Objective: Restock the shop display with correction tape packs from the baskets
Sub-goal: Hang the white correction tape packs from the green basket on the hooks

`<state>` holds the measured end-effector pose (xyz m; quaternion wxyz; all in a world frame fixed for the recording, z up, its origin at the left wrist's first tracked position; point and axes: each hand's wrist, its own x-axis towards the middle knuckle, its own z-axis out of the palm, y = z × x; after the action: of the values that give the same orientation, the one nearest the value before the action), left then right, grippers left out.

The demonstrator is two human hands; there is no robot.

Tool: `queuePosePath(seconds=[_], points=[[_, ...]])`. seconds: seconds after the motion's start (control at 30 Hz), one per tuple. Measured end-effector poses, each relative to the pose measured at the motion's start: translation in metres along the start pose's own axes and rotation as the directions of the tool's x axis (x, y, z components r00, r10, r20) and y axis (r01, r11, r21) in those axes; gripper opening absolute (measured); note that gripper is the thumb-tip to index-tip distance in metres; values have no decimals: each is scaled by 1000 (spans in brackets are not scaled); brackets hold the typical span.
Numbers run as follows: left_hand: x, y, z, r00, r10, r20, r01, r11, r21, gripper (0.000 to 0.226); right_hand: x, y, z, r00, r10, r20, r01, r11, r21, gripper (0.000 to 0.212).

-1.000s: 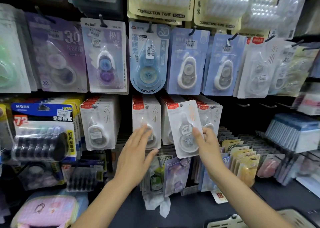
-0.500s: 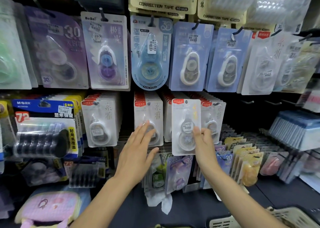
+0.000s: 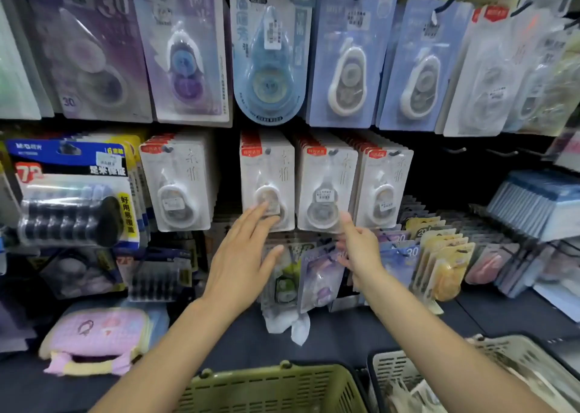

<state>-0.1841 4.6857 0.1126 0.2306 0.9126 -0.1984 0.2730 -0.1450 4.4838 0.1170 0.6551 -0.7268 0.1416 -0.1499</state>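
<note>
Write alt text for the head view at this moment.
Two bare hands reach to a row of white correction tape packs hung on a shop display: the left hand lies flat on one pack, the right hand touches the next pack's lower edge. An olive green plastic basket and a beige plastic basket sit below.

Four rows of white correction tape packs point(image 3: 326, 186) hang close side by side on pegs, with a dark gap between the leftmost row point(image 3: 177, 183) and the next. Larger blister cards point(image 3: 348, 58) overhang them from above; smaller purple and yellow packs point(image 3: 439, 265) crowd just below. Dark counter point(image 3: 238, 337) lies bare ahead of the green basket point(image 3: 276, 387) and white basket point(image 3: 502, 353); bare pegs point(image 3: 502, 152) stand at right.
</note>
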Motion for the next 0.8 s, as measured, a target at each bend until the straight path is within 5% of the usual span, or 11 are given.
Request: queuePosePath(seconds=[0.1,0.2,0.33,0.4,0.5,0.57,0.7,0.8], points=[[-31,-5,19,994,-103,28,105,993,-58,38,-20,44,0,990,129,64,-134,989,66,37],[-78,-19,49,940,-243,239,256,966,-26,29,-55,103,5,965,204,165,-205,979,-13,28],[-162,-48,85,690,-373,620,399,911,103,24,-108,197,12,854,380,356,-275,909,-312,20],[-209,-63,97,536,-456,710,508,846,160,26,-129,245,13,780,431,453,-168,842,-513,8],[-274,-83,110,304,-601,739,670,687,282,33,-154,306,14,650,537,538,41,682,-731,37],[-306,-96,118,206,-659,723,715,606,349,45,-168,334,15,623,582,522,150,567,-810,56],[-337,-114,129,131,-740,659,765,498,408,72,-177,367,28,665,569,483,281,409,-868,80],[-354,-115,138,95,-714,693,714,535,453,93,-177,377,43,677,508,533,404,349,-846,93]])
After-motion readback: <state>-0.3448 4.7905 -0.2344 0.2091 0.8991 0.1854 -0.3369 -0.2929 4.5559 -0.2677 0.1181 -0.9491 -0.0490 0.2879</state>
